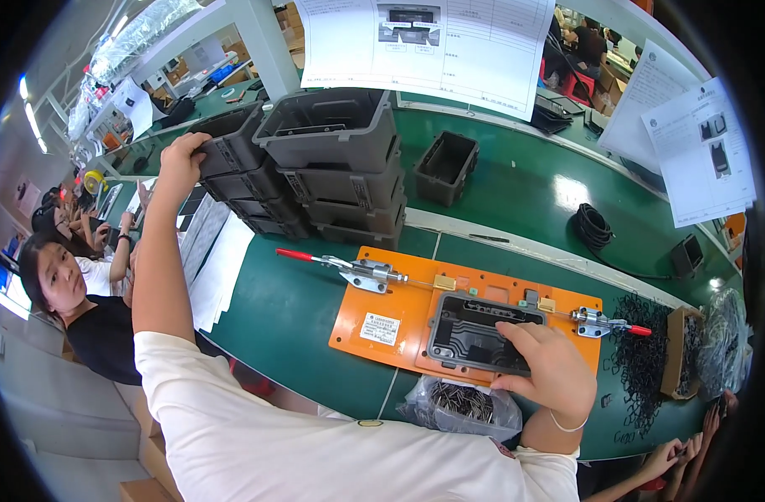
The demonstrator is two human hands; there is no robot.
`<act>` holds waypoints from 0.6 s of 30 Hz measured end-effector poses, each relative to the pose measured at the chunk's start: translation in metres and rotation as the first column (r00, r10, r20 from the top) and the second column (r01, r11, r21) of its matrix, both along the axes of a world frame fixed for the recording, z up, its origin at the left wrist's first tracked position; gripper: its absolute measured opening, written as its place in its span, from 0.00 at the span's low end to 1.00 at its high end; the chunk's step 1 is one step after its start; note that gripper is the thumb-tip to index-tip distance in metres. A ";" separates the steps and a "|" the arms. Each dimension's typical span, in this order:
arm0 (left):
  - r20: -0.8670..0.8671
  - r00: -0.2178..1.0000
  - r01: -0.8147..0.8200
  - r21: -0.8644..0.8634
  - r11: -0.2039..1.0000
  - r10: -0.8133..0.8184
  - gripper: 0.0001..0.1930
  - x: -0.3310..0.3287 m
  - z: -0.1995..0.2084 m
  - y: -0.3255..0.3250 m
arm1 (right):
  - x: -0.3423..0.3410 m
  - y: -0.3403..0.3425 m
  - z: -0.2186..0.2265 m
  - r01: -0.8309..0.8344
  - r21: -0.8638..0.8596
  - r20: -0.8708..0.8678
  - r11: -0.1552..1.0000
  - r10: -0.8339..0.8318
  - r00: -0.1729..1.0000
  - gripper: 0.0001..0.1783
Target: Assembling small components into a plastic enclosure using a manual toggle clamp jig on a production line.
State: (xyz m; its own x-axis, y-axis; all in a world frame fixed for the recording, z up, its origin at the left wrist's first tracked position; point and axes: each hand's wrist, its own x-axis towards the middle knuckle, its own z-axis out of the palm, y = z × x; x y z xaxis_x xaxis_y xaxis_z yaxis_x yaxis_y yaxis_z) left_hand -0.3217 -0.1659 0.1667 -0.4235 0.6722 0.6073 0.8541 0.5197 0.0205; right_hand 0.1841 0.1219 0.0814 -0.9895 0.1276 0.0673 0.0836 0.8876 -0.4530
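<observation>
My left hand (pixel 184 159) reaches far left, its fingers curled over the rim of a dark grey plastic box (pixel 232 144) on top of a stack. Beside it rises a second stack of similar boxes (pixel 328 134). In front of me, a shallow black housing (pixel 474 339) with a grey rim sits in an orange fixture plate (pixel 357 314). My right hand (pixel 554 364) closes on the housing's right end, thumb at the near rim and fingertips over the inside. Some fingers are hidden. Toggle clamps with red handles, one on the left (pixel 370 274) and one on the right (pixel 596 324), flank the housing.
A bag of small metal pins (pixel 462 402) lies at the near edge. Black rings (pixel 638 360) and a cardboard box (pixel 682 351) are at right. One grey box (pixel 447 167) and coiled cable (pixel 593 226) lie beyond the ledge. Co-workers sit left; another person's hands (pixel 675 456) show lower right.
</observation>
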 end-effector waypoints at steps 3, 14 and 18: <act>0.014 1.000 -0.005 -0.026 1.000 0.005 0.17 -0.003 -0.003 0.002 | 0.000 0.000 0.001 0.004 0.001 -0.004 1.000 -0.004 1.000 0.41; -0.394 0.919 0.155 0.412 0.898 0.022 0.21 0.076 0.010 0.034 | 0.004 0.000 0.003 0.026 0.024 -0.008 0.999 -0.025 1.000 0.38; -0.502 0.695 0.680 0.226 0.697 -0.515 0.15 0.185 -0.009 0.105 | 0.003 0.001 -0.004 0.025 0.043 -0.025 0.999 -0.023 0.999 0.37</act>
State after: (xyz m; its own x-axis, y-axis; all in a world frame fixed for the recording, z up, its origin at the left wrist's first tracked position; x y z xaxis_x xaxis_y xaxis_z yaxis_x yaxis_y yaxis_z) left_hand -0.1367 -0.0605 0.1574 0.3046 0.3838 0.8717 0.9518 -0.0876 -0.2940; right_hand 0.1867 0.1227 0.0770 -0.9842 0.1477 0.0974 0.0945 0.9043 -0.4163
